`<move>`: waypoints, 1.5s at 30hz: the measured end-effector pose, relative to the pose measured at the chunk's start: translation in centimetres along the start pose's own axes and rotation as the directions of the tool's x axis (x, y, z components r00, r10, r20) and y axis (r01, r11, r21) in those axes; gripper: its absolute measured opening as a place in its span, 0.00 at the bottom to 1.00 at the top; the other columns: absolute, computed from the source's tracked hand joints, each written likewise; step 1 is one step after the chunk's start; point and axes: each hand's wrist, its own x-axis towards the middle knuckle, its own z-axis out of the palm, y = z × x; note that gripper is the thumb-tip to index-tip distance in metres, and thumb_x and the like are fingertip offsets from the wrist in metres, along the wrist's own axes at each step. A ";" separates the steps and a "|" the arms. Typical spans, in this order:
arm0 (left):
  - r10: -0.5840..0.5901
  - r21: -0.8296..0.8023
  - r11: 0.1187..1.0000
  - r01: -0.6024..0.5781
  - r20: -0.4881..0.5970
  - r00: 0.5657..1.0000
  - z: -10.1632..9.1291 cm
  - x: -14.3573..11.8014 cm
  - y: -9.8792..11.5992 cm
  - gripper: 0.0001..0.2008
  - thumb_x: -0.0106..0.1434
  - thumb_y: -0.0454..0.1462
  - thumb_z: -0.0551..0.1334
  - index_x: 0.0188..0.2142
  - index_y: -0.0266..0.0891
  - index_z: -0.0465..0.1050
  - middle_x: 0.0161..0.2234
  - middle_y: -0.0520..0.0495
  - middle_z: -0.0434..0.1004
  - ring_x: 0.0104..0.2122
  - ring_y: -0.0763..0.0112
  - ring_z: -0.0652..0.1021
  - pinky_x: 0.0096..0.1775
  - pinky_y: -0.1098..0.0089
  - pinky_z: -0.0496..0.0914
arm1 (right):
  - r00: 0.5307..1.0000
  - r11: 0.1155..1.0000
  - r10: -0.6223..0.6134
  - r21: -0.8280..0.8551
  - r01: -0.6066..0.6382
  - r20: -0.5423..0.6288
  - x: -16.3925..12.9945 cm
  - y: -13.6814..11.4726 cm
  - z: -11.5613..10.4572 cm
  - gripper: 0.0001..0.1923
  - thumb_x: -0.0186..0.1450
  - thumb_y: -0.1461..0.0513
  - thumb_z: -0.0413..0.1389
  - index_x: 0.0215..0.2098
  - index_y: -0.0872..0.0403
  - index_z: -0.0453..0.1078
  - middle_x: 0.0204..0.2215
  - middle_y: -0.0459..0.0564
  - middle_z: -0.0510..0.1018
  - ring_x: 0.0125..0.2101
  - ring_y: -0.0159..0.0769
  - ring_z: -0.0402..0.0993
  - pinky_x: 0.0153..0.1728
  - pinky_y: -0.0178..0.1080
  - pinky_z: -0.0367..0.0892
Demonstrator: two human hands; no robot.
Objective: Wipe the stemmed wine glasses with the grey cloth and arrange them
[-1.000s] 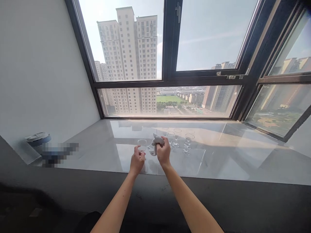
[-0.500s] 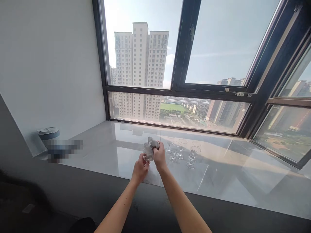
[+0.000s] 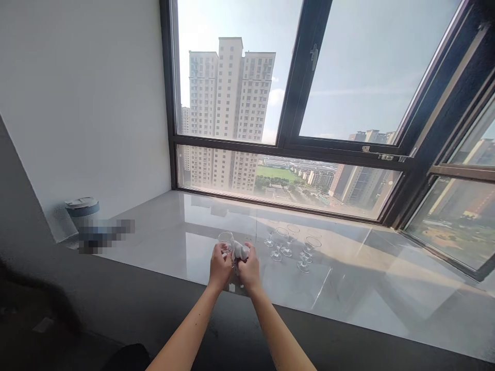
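A wide, shiny grey windowsill [image 3: 158,245] carries everything, its smooth top crossed by thin seams and catching pale reflections, with a sunlit band towards the back on the right. Right of the middle, several clear stemmed glasses [image 3: 280,238] stand upright on it in a loose cluster. At the far left end sits a lidded cup [image 3: 82,208], its lower part blurred out.

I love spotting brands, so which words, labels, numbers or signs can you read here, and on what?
None can be read.
Held glass, cloth, standing glasses: no text visible.
Lidded cup: nothing legible.
Pixelated patch beside it: too blurred to tell.
Buildings outside: too small to tell.
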 end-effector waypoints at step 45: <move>0.106 0.113 0.985 -0.126 0.172 0.979 0.6 -1.4 0.3 0.24 0.61 0.38 0.54 0.58 0.41 0.62 0.34 0.49 0.75 0.32 0.71 0.75 0.38 0.70 0.68 | 0.924 0.946 -0.069 0.270 0.180 -0.375 0.1 -3.3 -3.3 0.26 0.58 0.58 0.58 0.52 0.52 0.57 0.38 0.50 0.72 0.31 0.33 0.69 0.30 0.35 0.66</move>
